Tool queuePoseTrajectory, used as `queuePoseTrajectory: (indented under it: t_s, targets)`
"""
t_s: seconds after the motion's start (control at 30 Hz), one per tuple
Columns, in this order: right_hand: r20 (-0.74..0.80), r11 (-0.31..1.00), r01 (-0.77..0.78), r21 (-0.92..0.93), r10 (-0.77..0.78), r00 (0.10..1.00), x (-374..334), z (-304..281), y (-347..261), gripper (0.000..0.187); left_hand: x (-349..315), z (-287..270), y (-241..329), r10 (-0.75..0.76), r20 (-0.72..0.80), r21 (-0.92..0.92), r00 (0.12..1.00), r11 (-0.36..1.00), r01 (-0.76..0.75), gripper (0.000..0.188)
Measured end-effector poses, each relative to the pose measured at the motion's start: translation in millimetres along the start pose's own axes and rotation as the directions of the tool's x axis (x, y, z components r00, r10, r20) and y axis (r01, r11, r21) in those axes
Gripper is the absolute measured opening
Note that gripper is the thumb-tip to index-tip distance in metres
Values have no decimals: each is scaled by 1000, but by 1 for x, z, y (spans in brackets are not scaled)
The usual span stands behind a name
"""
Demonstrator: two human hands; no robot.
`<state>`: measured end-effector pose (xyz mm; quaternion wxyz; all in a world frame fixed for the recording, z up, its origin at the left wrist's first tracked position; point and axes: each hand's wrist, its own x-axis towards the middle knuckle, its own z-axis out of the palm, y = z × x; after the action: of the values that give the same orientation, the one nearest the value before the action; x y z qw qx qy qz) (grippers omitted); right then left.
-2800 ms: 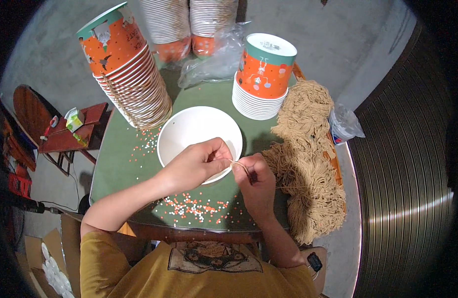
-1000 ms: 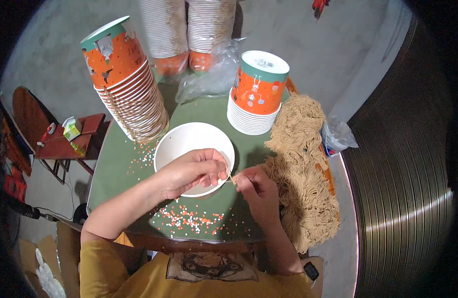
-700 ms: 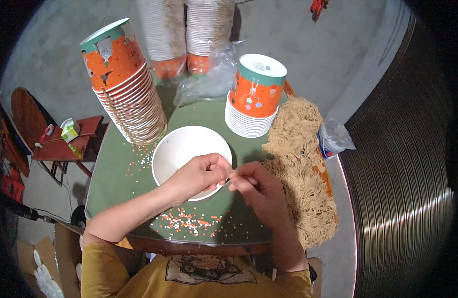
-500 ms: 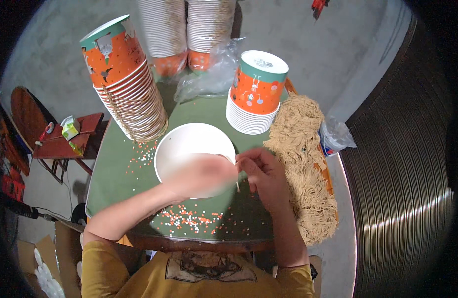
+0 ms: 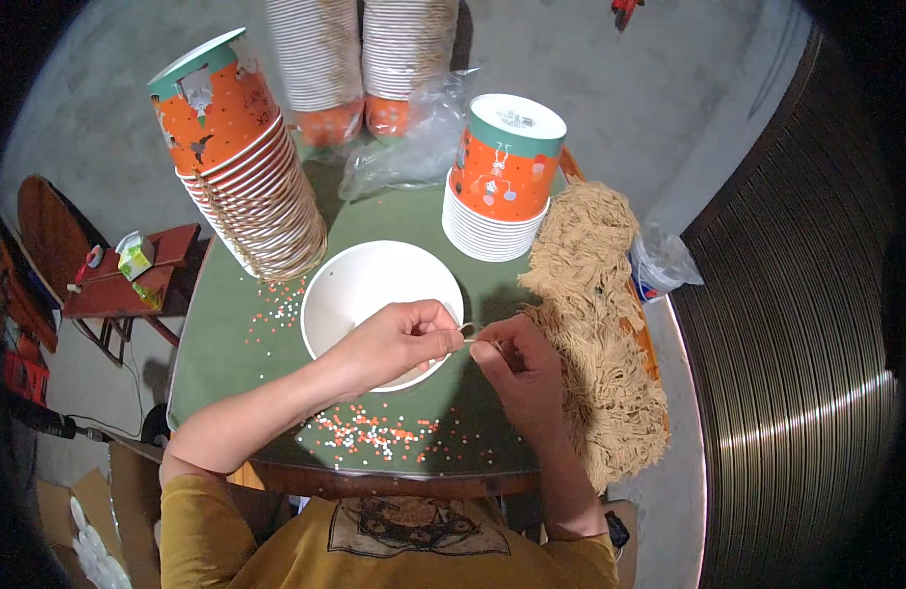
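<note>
A paper bucket (image 5: 347,285) stands mouth up on the green tabletop, its white inside showing and a small hole in its far left wall. Over its right rim, my left hand (image 5: 399,342) pinches a thin tan cord (image 5: 470,327) between thumb and fingertips. Just right of the bucket, my right hand (image 5: 524,373) closes on the same cord, which makes a small loop between the two hands. The fingers hide whether the cord passes through the bucket wall.
A stack of orange buckets with cords (image 5: 266,211) leans at the left; a shorter upside-down stack (image 5: 497,226) stands at the right. Bundled tan cords (image 5: 595,334) line the right edge. Orange and white paper dots (image 5: 374,432) lie in front. Plastic wrap (image 5: 404,162) lies behind.
My left hand, blurred before, is now steady and pinching the cord at the rim. The cord end that hung below my hands now forms a small loop between them.
</note>
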<state>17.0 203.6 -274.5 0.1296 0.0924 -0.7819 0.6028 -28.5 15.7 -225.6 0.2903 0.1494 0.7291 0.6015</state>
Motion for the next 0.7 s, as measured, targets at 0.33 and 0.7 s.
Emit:
queuePoseTrajectory:
  t_s: [0.33,0.7]
  targets:
    - [-36,902,384,-197,-398,916,-10,28,-6,21,5,-6,6,-109,111,-232,988,964,132,13]
    - [-56,981,-115,154,125,991,-11,10,-4,16,7,-14,-7,64,77,-31,995,998,-61,14]
